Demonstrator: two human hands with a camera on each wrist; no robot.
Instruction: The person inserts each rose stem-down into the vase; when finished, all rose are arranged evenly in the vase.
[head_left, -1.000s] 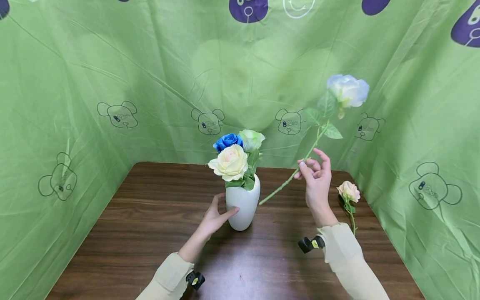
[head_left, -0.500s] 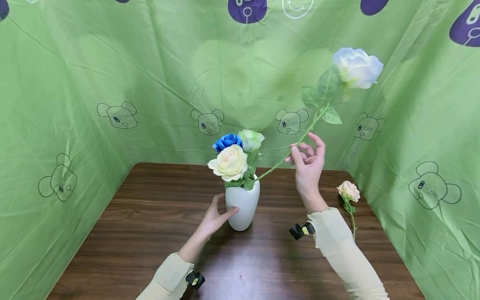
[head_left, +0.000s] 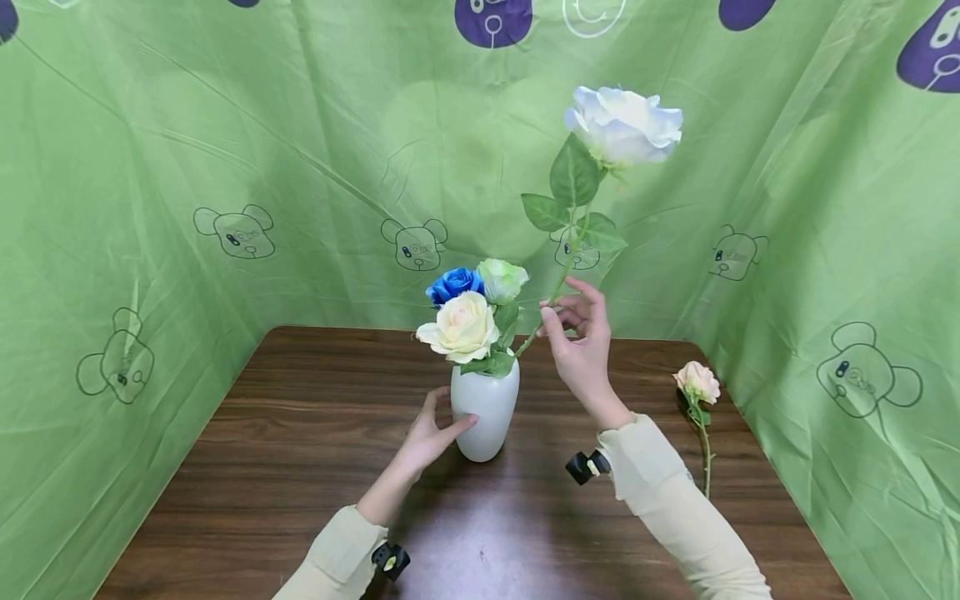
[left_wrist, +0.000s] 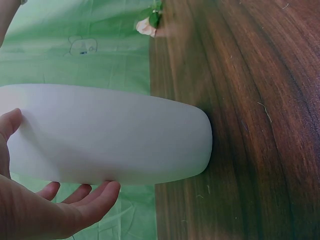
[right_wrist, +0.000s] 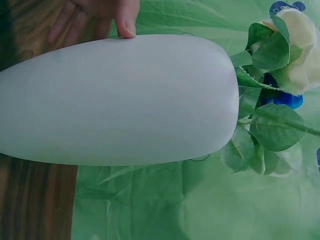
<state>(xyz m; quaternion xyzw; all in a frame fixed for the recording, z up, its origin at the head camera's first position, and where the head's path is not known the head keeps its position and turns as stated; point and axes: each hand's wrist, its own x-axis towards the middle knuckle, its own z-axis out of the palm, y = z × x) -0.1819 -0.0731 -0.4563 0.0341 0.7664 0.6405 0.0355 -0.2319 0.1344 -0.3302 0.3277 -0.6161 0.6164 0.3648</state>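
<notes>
A white vase (head_left: 484, 417) stands upright on the table, holding a blue rose (head_left: 454, 287), a cream rose (head_left: 461, 327) and a pale green rose (head_left: 502, 281). My left hand (head_left: 427, 435) grips the vase's left side, thumb in front and fingers around behind; the left wrist view shows the fingertips (left_wrist: 107, 192) against its wall. In my right hand (head_left: 583, 346), thumb and fingers pinch the stem of a pale blue-white rose (head_left: 624, 125). Its bloom is raised high, and its lower stem slants down to the vase's mouth. The stem's bottom end is hidden.
On the right of the brown wooden table (head_left: 315, 417) lies a pale pink rose (head_left: 698, 383) with its stem toward the front. Green cloth (head_left: 315, 167) printed with bear faces hangs at the back and both sides.
My right hand has moved left and up with the pale blue-white rose, which has turned more upright. Its lower stem has come to the vase's mouth. The left hand has stayed put.
</notes>
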